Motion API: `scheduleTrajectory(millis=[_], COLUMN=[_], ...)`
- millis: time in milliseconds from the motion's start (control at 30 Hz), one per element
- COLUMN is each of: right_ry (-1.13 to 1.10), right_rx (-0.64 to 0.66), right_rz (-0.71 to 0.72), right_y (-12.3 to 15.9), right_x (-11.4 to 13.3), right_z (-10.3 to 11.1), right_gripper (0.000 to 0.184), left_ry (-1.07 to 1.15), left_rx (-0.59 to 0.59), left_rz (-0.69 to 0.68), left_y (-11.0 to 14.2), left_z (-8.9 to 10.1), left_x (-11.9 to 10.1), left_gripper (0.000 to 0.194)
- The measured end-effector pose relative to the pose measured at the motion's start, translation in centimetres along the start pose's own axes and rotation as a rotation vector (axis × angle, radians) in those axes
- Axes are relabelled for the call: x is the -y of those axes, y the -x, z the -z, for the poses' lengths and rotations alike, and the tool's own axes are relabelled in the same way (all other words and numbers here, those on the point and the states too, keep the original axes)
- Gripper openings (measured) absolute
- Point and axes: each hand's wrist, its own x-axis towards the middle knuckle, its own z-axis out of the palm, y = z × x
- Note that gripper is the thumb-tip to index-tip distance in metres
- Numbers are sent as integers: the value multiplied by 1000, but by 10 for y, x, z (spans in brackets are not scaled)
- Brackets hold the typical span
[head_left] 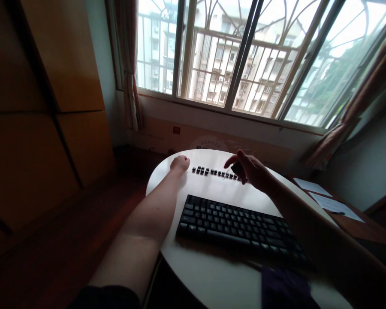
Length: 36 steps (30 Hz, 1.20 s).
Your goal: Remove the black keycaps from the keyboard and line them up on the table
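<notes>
A black keyboard (231, 225) lies on the white round table (206, 274), its keys facing up. Beyond it, small black keycaps (206, 171) stand in a row, a few of them doubled up at the left end. My left hand (180, 163) rests as a closed fist on the tabletop, just left of that row; whatever it may hold is hidden. Over the row's right part, my right hand (249, 168) has its fingers bent around a small dark object (235, 168), too dim to name. Its index finger sticks out to the left.
Dark purple cloth (284, 289) lies at the table's near edge. To the right, papers (334, 204) and a pen (337, 213) lie on a brown surface. A cardboard box (161, 135) stands beyond the table, under the barred window (209, 68). Wooden cabinets (80, 141) are at the left.
</notes>
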Motion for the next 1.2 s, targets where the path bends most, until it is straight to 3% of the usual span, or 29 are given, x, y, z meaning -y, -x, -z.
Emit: scheduleTrajectory(millis=[133, 267, 467, 733, 1200], right_ry=[-208, -294, -317, -333, 62], right_rx=[169, 250, 160, 64, 169], right_rz=[-128, -197, -192, -178, -25], right_y=[43, 50, 45, 48, 52], right_x=[10, -14, -57, -68, -56], right_z=[-8, -27, -54, -65, -65], right_gripper=[40, 40, 36, 37, 22], left_ry=[-7, -16, -38, -41, -33], left_rx=[-6, -8, -4, 10, 1], left_rz=[6, -7, -17, -34, -31], left_y=[0, -1, -6, -8, -10], left_z=[1, 4, 3, 2, 0], left_x=[2, 3, 5, 6, 8], left_gripper=[23, 25, 27, 27, 26])
